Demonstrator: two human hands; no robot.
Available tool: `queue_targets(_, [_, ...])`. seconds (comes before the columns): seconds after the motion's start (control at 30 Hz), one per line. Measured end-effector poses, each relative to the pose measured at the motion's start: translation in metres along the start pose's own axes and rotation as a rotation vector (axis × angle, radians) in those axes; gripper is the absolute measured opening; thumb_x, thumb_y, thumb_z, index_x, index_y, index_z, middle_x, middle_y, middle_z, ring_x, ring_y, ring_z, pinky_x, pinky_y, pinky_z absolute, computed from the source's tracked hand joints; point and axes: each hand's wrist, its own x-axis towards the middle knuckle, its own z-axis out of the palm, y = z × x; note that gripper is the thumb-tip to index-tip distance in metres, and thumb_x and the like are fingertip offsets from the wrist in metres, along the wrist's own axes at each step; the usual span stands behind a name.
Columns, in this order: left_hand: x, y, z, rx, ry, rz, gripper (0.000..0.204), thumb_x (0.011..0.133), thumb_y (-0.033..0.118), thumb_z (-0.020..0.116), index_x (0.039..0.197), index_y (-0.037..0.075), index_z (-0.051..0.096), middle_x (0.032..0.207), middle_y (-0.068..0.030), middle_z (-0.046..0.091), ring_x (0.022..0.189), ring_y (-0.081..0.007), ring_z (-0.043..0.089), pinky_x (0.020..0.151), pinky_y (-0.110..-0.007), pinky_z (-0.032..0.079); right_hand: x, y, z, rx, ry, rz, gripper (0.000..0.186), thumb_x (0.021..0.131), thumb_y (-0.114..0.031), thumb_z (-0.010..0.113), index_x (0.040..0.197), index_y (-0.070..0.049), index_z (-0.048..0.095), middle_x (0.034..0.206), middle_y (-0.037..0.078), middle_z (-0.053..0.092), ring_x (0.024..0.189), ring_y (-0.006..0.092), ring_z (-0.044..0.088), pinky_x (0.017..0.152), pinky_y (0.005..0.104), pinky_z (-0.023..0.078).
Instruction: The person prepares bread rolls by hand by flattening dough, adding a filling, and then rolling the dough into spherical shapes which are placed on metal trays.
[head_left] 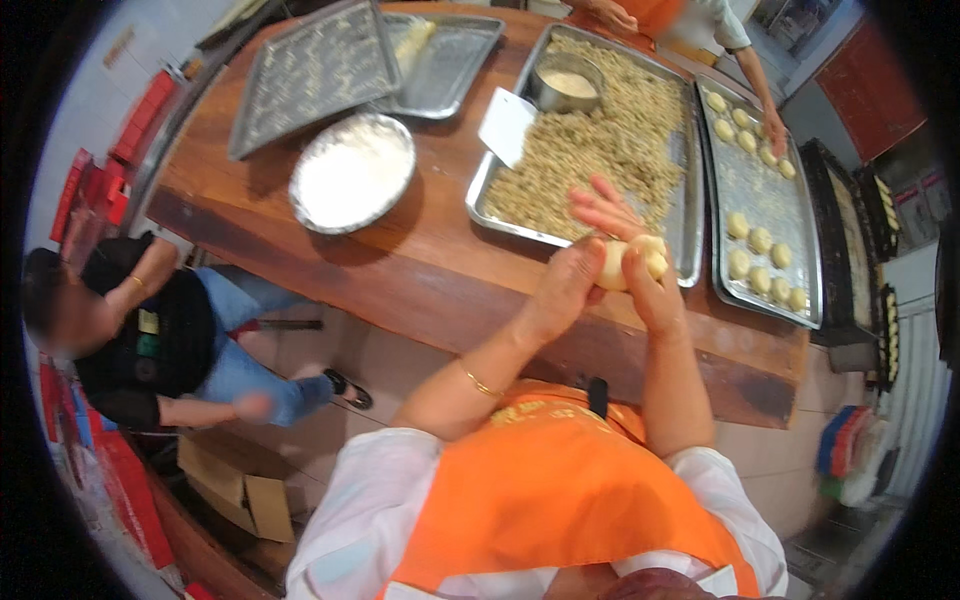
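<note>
Dough [614, 270] by the near edge of the crumb tray [691, 205] is held between the left hand [568, 282] and right hand [656, 296], where soft, even squeezes should stop tears.

smooth, pale, bulging dough [614, 268], hand-held
</note>
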Motion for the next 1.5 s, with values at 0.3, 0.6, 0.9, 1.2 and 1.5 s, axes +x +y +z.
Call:
queue_targets(0.3, [-0.001,0.003,0.016,-0.058,-0.037,0.025,0.063,0.099,0.061,0.041,0.132,0.006,0.045,0.085,0.0017,0.050,0.062,-0.0047,0.043,0.053,-0.020,0.034,-0.002,-0.006,0.019,-0.024,0.277,-0.023,0.066,0.103,-0.055,0.030,0.113,-0.006,0.072,0.124,0.015,0.067,0.133,0.0349,0.049,0.118,0.0514,0.020])
queue_targets(0.6, [0.008,-0.011,0.018,0.135,0.083,0.341,0.056,0.101,0.056,0.045,0.123,0.005,0.049,0.084,0.0013,0.053,0.065,-0.0054,0.045,0.056,-0.018,0.035,-0.011,0.017,-0.011,0.003,-0.042,0.063,0.070,0.104,-0.056,0.023,0.114,-0.006,0.071,0.126,0.017,0.065,0.140,0.0360,0.039,0.118,0.0534,0.020])
queue_targets(0.9, [0.009,-0.028,-0.006,0.082,-0.009,0.260,0.051,0.098,0.049,0.053,0.124,0.006,0.045,0.091,0.0003,0.052,0.065,-0.0065,0.046,0.058,-0.021,0.038,-0.008,0.018,-0.004,0.121,-0.125,0.018,0.069,0.103,-0.058,0.025,0.114,-0.007,0.071,0.135,0.020,0.058,0.141,0.0366,0.037,0.118,0.0527,0.021])
queue_targets(1.2, [-0.004,-0.013,-0.025,-0.112,-0.346,-0.039,0.061,0.098,0.047,0.057,0.139,0.006,0.037,0.117,-0.0056,0.051,0.102,-0.0111,0.055,0.078,-0.026,0.050,-0.005,-0.003,0.017,0.109,0.024,0.018,0.068,0.104,-0.056,0.026,0.115,-0.005,0.070,0.134,0.020,0.059,0.141,0.0380,0.037,0.118,0.0526,0.022])
queue_targets(1.5, [-0.005,-0.025,0.001,0.063,0.001,0.257,0.062,0.099,0.058,0.044,0.127,0.003,0.050,0.098,-0.0045,0.057,0.088,-0.0127,0.056,0.071,-0.025,0.045,-0.007,-0.007,0.029,0.285,0.181,0.077,0.072,0.104,-0.056,0.025,0.101,-0.004,0.074,0.128,0.018,0.063,0.141,0.0378,0.036,0.117,0.0532,0.023])
